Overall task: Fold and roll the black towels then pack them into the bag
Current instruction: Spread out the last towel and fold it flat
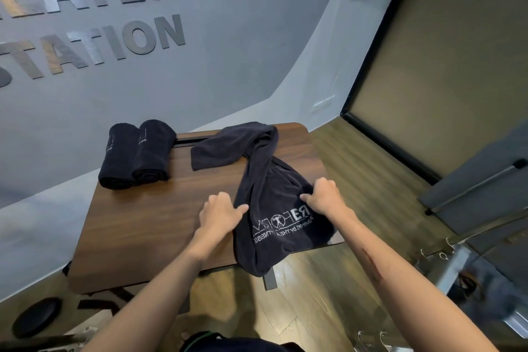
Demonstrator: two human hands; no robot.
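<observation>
Left hand (220, 213) and right hand (324, 194) pinch the black towel (274, 208) by its edges; overhanging end may drag it off the table (143, 223).

Two rolled towels (137, 153) are blocking the table's (148, 226) far left corner, the unfolded towel (268, 188) is covering its right side, leaving bare wood between.

Both forearms are showing bare, no sleeves reaching them; the right forearm (371, 263) is bearing a long reddish mark, and dark clothing (228, 344) is showing below
</observation>
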